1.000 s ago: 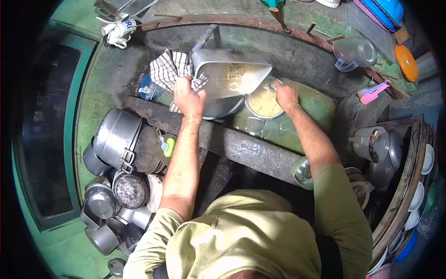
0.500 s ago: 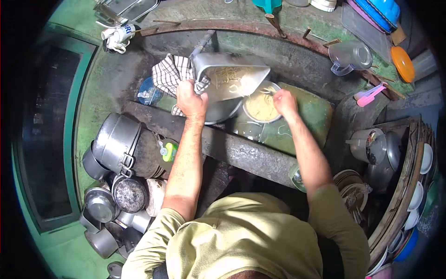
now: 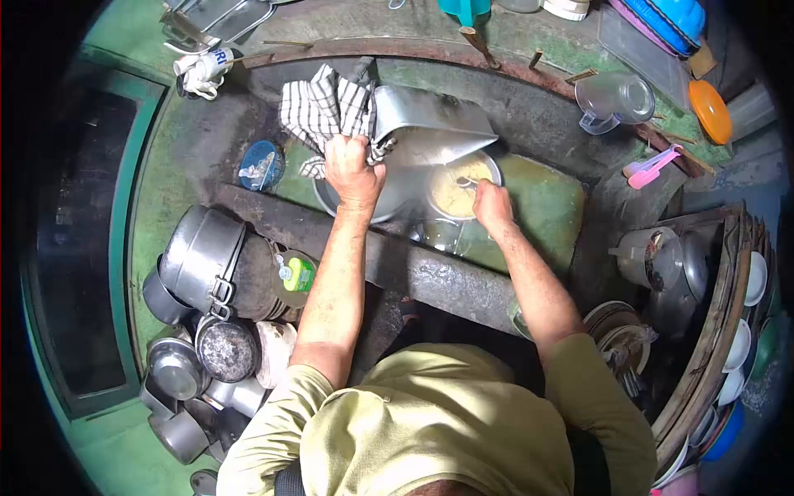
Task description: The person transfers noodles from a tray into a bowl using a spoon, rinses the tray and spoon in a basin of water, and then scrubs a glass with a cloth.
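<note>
My left hand [image 3: 354, 172] is closed on a black-and-white checked cloth [image 3: 318, 112] at the side of a metal pot [image 3: 434, 124], which is tilted toward the right. Below the pot's lip, a round bowl [image 3: 494, 168] holds pale yellow food. My right hand [image 3: 495, 207] is at the bowl's right side, closed on the handle of a utensil whose end is in the food. Part of a large round metal basin [image 3: 327, 198] shows under the pot and my left wrist.
A blue basket [image 3: 260, 165] lies left of the cloth. Metal pots [image 3: 194, 248] and a green soap bottle [image 3: 298, 275] stand at lower left. A clear jug [image 3: 616, 103] and pink scoop [image 3: 653, 168] are at upper right. Plates [image 3: 624, 343] sit at lower right.
The pot has tipped further, so its inside no longer shows. My left hand and the cloth have shifted slightly right. My right hand has moved down and left.
</note>
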Motion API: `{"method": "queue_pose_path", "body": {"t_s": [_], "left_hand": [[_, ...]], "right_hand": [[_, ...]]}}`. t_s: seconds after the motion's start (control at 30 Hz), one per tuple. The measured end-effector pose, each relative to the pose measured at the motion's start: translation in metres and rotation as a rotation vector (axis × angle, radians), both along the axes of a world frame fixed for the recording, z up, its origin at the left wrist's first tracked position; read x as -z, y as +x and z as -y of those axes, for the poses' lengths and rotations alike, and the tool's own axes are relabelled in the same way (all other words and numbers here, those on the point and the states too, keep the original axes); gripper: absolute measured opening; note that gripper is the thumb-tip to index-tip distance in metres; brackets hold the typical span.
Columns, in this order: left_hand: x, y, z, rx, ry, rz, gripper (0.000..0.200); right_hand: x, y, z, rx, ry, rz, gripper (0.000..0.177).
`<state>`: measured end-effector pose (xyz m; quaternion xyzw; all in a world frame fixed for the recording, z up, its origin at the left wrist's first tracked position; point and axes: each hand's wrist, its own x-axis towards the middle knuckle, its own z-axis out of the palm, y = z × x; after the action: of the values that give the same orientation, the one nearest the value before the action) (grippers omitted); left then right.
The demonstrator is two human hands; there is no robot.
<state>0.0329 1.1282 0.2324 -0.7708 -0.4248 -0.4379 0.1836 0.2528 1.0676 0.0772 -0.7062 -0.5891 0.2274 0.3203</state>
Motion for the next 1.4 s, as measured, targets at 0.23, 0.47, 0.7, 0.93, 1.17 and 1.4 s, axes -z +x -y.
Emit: {"method": "queue_pose_path", "body": {"t_s": [0.23,0.47,0.7,0.93,1.17,1.4], "left_hand": [[0.001,0.012,0.000,0.006,0.039,0.031,0.032],[0.003,-0.010,0.001,-0.158,0.023,0.091,0.032],[0.006,-0.054,0.027,-0.237,-0.205,0.718,0.032],[0.040,-0.115,0.060,-0.292,-0.370,1.073,0.032],[0.043,-0.144,0.090,-0.271,-0.634,1.392,0.020],[0.015,-0.184,0.094,-0.596,-0.308,0.725,0.032]], "right_hand": [[-0.012,-0.019,-0.031,0.070,0.175,-0.148,0.005],[0.012,0.017,-0.009,0.160,-0.098,-0.096,0.006],[0.081,0.043,-0.034,0.153,-0.162,-0.301,0.010],[0.042,0.044,-0.030,0.136,-0.393,-0.431,0.001],[0.057,0.037,-0.038,0.076,-0.296,-0.298,0.018],[-0.003,0.033,0.012,0.010,-0.339,-0.590,0.015]]}}
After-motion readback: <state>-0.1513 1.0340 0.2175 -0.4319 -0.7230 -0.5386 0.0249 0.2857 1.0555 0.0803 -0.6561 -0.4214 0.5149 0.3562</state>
